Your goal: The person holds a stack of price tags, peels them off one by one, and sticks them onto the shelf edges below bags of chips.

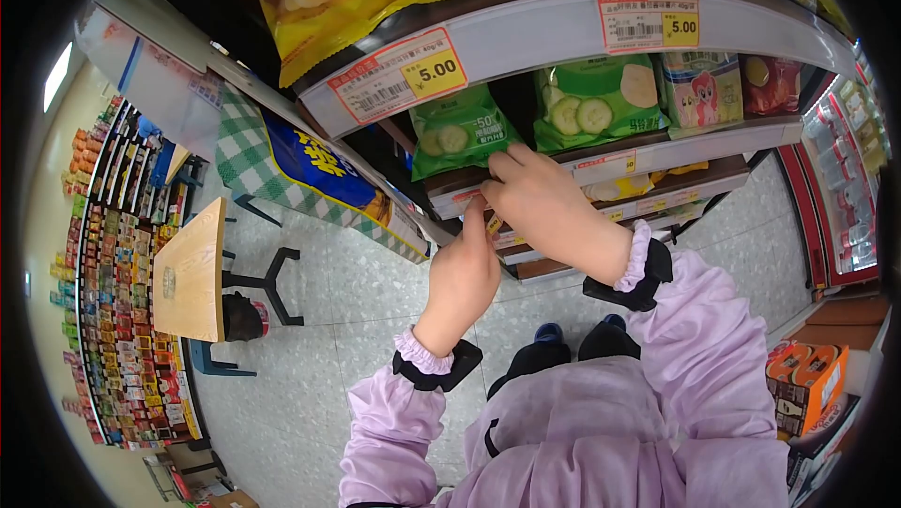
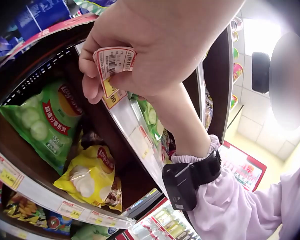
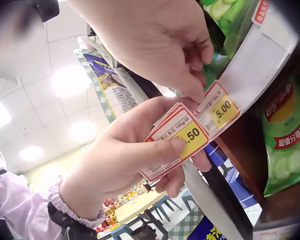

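The left hand [image 1: 462, 285] holds a small stack of price tags [image 3: 176, 131], its thumb pressed across the front one, which reads ".50". Just above it, the right hand [image 3: 155, 42] has curled fingers, with a fingertip and thumb at the upper corner of a "5.00" price tag [image 3: 221, 107] on the white shelf rail [image 3: 257, 62]. In the left wrist view the stack [image 2: 110, 65] sits between the left hand's [image 2: 155, 50] thumb and fingers; the right fingertips are hidden there. A green chip bag [image 1: 460, 133] stands behind the right fingers in the head view.
More chip bags [image 1: 601, 105] fill the shelf beside the hands. An upper rail [image 1: 526, 39] with tags crosses above them. A blue and green-checked banner [image 1: 310, 166] hangs at the left, a wooden table [image 1: 190, 269] beyond it. Boxes [image 1: 809, 386] stand at the right.
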Motion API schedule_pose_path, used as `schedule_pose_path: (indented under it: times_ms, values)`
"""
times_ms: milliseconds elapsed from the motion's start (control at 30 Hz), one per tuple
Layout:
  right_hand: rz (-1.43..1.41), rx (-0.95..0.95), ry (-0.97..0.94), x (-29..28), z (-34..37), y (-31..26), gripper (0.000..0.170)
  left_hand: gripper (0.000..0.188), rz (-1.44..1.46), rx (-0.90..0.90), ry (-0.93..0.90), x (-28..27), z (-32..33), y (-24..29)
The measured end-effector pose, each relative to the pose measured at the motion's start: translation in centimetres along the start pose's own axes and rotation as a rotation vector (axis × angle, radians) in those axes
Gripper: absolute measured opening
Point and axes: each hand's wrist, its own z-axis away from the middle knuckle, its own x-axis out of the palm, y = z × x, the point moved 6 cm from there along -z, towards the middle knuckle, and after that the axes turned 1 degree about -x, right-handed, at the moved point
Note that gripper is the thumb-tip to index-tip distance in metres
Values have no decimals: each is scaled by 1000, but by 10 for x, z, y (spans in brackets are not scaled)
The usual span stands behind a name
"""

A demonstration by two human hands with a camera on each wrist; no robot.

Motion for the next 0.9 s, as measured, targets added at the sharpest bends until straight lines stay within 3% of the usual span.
schedule_pose_path:
  times_ms: [200, 333, 400, 433, 500, 567, 633, 900]
  values:
    - [-24, -7, 46, -20, 7, 2, 20, 50, 6, -20, -33, -1, -3, 0]
    - [-207, 133, 22, -38, 26, 14, 20, 52, 104, 13, 33, -1, -1, 7]
    - [-345, 232, 21, -49, 36, 22, 16, 54, 663, -94, -113, 6, -3, 8]
    - [-333, 227, 30, -54, 42, 23, 16, 54, 664, -79, -108, 2, -5, 14]
    - [-503, 326, 96, -60, 56, 34, 14, 54, 989, -201, -302, 6, -7, 29]
    - [-547, 342, 93, -73, 67, 34, 16, 57, 1046, -163, -354, 4, -10, 45]
    - [-916, 536, -24, -70, 79, 38, 18, 58, 1111, -108, -476, 5, -11, 66]
    - [-1200, 655, -11, -90, 112, 53, 11, 56, 1214, -79, -636, 11, -17, 119]
